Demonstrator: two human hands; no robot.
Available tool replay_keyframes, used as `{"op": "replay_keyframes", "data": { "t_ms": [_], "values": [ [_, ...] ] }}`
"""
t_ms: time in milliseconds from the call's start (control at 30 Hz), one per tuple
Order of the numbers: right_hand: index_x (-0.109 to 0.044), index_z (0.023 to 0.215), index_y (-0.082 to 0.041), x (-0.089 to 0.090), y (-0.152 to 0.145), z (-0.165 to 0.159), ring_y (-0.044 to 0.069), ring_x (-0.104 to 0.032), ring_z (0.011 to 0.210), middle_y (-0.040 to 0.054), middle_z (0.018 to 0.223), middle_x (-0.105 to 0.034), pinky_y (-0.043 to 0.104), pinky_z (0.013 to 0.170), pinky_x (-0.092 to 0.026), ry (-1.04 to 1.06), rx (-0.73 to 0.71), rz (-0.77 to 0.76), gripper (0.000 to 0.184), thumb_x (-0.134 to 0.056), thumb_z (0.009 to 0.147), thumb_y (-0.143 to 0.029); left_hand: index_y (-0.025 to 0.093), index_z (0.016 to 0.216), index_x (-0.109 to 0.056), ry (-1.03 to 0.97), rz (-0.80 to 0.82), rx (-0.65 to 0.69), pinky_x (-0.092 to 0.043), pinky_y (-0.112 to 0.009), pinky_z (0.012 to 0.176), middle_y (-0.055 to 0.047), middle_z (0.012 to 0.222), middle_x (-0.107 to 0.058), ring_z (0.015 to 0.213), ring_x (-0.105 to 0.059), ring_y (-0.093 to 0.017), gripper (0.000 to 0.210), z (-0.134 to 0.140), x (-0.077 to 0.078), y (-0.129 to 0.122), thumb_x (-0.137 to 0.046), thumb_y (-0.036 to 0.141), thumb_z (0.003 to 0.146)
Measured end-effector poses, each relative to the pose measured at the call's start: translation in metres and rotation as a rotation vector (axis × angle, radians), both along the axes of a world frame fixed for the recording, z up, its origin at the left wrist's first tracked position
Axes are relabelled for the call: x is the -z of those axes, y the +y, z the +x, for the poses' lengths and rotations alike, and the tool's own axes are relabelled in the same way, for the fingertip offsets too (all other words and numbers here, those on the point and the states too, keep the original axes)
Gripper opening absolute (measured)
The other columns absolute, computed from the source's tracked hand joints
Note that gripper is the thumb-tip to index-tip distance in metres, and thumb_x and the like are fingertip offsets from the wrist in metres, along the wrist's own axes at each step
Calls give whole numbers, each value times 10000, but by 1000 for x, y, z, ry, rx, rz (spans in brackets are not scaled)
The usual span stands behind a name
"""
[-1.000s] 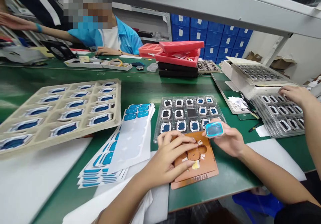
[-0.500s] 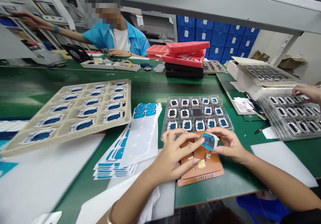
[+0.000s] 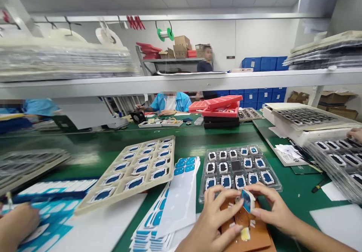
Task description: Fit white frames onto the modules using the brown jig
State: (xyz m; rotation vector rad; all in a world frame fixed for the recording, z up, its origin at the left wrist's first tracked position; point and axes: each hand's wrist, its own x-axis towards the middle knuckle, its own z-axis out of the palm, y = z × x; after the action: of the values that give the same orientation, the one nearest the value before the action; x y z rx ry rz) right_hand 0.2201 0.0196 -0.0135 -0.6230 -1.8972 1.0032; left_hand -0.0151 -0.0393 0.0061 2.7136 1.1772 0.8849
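Between the thumb and fingers of my right hand (image 3: pixel 273 203) is a small white watch case (image 3: pixel 248 200), tilted, with shiny blue film on its face. My left hand (image 3: pixel 219 218) has its fingers apart, the index fingertip at the film's left edge. Both hands are over an orange-brown fixture plate (image 3: pixel 256 240) with a yellow patch (image 3: pixel 245 234). Just behind them lies a clear plastic tray (image 3: pixel 276 184) of similar white cases, some with blue faces, some dark; one pocket shows no case. Left of my hands are fanned sheets (image 3: pixel 178 206) with blue film pieces.
A beige tray (image 3: pixel 171 169) of blue-faced cases stands tilted at left. A co-worker's hand (image 3: pixel 18 222) is over blue sheets at far left; another hand (image 3: pixel 355 134) is by stacked clear trays (image 3: pixel 333 169). Red trays (image 3: pixel 222 110) stand behind; a shelf beam (image 3: pixel 198 79) crosses above.
My view has tilted up and shifted left, bringing the upper shelf and a co-worker's hand into sight. The watch case has turned more edge-on in my right hand.
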Motion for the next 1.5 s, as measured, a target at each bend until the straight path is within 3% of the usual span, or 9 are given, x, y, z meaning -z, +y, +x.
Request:
{"op": "replay_keyframes", "data": {
  "t_ms": [233, 367, 500, 567, 700, 967, 1133, 1333, 1500],
  "values": [
    [-700, 1155, -259, 0, 1, -4, 258, -614, 907, 84, 993, -670, 412, 843, -514, -7, 12, -63, 453, -729, 766, -490, 430, 1427, -420, -13, 23, 54, -467, -452, 973, -64, 1377, -524, 1208, -441, -291, 519, -2, 7, 1, -550, 360, 929],
    [-713, 1122, -256, 0, 6, -4, 268, -618, 968, 83, 1045, -688, 411, 894, -486, 167, -55, -347, 542, -804, 669, -541, 413, 1327, -549, -90, 81, 62, -469, -419, 939, -59, 1344, -533, 1160, -441, -273, 381, -1, 17, 5, -525, 381, 948],
    [-712, 1116, -241, -5, 16, 0, 251, -629, 960, 78, 1032, -707, 389, 898, -471, 387, -78, -532, 552, -806, 662, -543, 340, 1165, -670, -64, 58, 64, -475, -413, 912, -65, 1279, -584, 1126, -458, -264, 261, 1, 12, 6, -526, 327, 947],
    [-704, 1131, -222, -6, 23, 3, 244, -636, 922, 90, 1030, -708, 378, 847, -481, 410, -27, -477, 556, -767, 696, -562, 306, 1119, -690, -36, 43, 104, -473, -417, 914, -69, 1235, -622, 1111, -472, -260, 240, 2, 4, 6, -536, 283, 936],
    [-666, 1186, -203, -6, 44, 9, 263, -658, 944, 109, 1031, -707, 390, 823, -507, 209, 82, -248, 587, -662, 766, -612, 278, 1040, -717, -67, 16, 137, -454, -433, 898, -47, 1085, -705, 1032, -508, -249, 213, 7, -6, 3, -545, 236, 920],
    [-646, 1198, -178, -25, 99, 8, 247, -625, 887, 106, 1035, -692, 409, 828, -490, -221, 206, 29, 598, -667, 747, -570, 256, 995, -731, -124, 7, 145, -381, -454, 904, -33, 1024, -728, 1011, -505, -243, 217, 11, -3, 2, -521, 256, 939],
    [-693, 1150, -229, -46, 116, -17, 296, -546, 991, 103, 1071, -703, 481, 953, -342, -609, 161, 268, 446, -704, 743, -410, 268, 1085, -704, -87, 8, 121, -347, -440, 903, -28, 1133, -697, 1031, -504, -223, 295, 14, 2, 3, -435, 227, 973],
    [-742, 1058, -227, -65, 128, -46, 352, -541, 1029, 132, 914, -725, 471, 898, -293, -976, 126, 410, 378, -736, 684, -280, 273, 1062, -714, -121, 1, 115, -334, -430, 923, -15, 1124, -706, 1057, -495, -222, 251, 14, 6, 3, -483, 266, 964],
    [-680, 1165, -238, -81, 129, -98, 319, -533, 1159, 100, 1169, -687, 451, 937, -289, -1021, 109, 424, 329, -580, 858, -299, 257, 1046, -716, -117, 1, 118, -344, -425, 892, -21, 1107, -708, 1038, -507, -218, 255, 16, 7, 4, -477, 245, 955]
  ]
}}
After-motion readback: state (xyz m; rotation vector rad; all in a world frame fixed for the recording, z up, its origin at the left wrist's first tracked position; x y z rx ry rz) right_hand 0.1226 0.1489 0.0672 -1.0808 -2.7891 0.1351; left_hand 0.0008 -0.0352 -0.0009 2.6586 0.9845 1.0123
